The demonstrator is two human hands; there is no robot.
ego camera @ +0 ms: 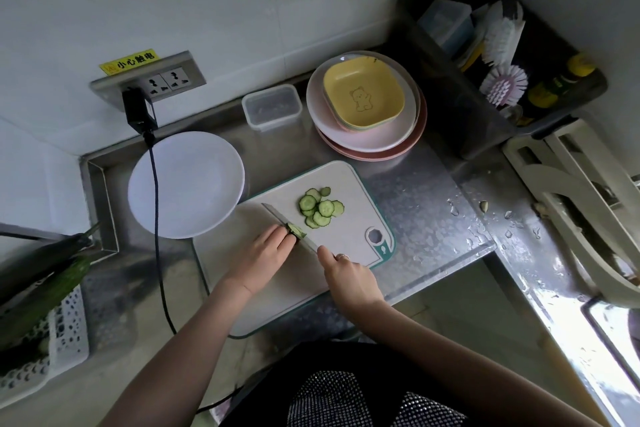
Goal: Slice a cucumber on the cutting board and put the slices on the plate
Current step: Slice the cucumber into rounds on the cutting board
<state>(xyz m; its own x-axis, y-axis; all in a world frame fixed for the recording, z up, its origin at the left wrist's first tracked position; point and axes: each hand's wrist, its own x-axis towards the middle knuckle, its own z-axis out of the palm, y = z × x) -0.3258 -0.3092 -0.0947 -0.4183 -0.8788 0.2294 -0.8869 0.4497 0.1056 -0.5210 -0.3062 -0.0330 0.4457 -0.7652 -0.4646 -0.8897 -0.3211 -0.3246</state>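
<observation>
A pale cutting board [343, 180] with a green rim lies on the steel counter. Several cucumber slices [320, 208] lie in a small heap on its far half. My left hand [265, 255] presses a short cucumber stub [296, 229] onto the board. My right hand [348, 274] grips the handle of a knife [287, 222]; the blade stands against the stub's cut end, with the slices just beyond it. An empty white plate [187, 184] sits left of the board, its rim touching the board's corner.
A black cable [156, 218] runs from the wall socket across the plate's left side. A stack of plates with a yellow dish [363, 94] and a clear box [272, 106] stand behind the board. Whole cucumbers [45, 291] lie in a white basket at left.
</observation>
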